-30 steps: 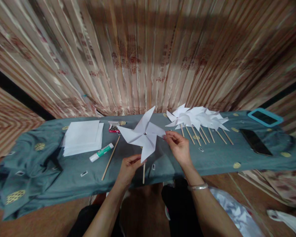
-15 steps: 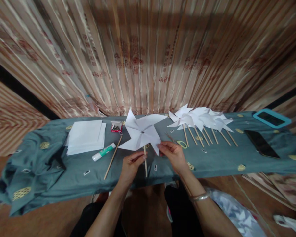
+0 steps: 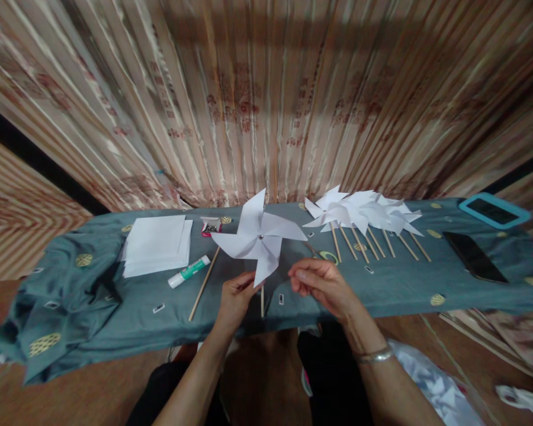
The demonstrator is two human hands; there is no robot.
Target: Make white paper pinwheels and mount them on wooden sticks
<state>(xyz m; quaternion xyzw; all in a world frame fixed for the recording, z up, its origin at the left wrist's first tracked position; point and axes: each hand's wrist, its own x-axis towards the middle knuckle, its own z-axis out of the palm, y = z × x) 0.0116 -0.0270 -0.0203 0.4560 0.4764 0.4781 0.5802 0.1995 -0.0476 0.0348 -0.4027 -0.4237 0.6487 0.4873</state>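
A white paper pinwheel (image 3: 251, 244) on a wooden stick stands upright at the middle of the table, a small metal pin at its centre. My left hand (image 3: 236, 302) grips the stick just below the blades; one blade hangs in front of the fingertips. To the right, my right hand (image 3: 322, 287) is apart from the pinwheel, its fingers curled together with nothing visible in them. Scissors with green handles (image 3: 328, 256) lie just beyond it. A loose wooden stick (image 3: 204, 284) lies left of my left hand.
On the left are a stack of white paper (image 3: 155, 245), a glue stick (image 3: 189, 272) and a small red box of pins (image 3: 211, 227). Several finished pinwheels (image 3: 364, 212) lie at the back right. A black phone (image 3: 475, 257) and a blue-framed device (image 3: 495, 211) are farther right.
My right hand has let go of a blade and drawn back to the right. The pinwheel's blades have turned on the stick. My left hand keeps its grip.
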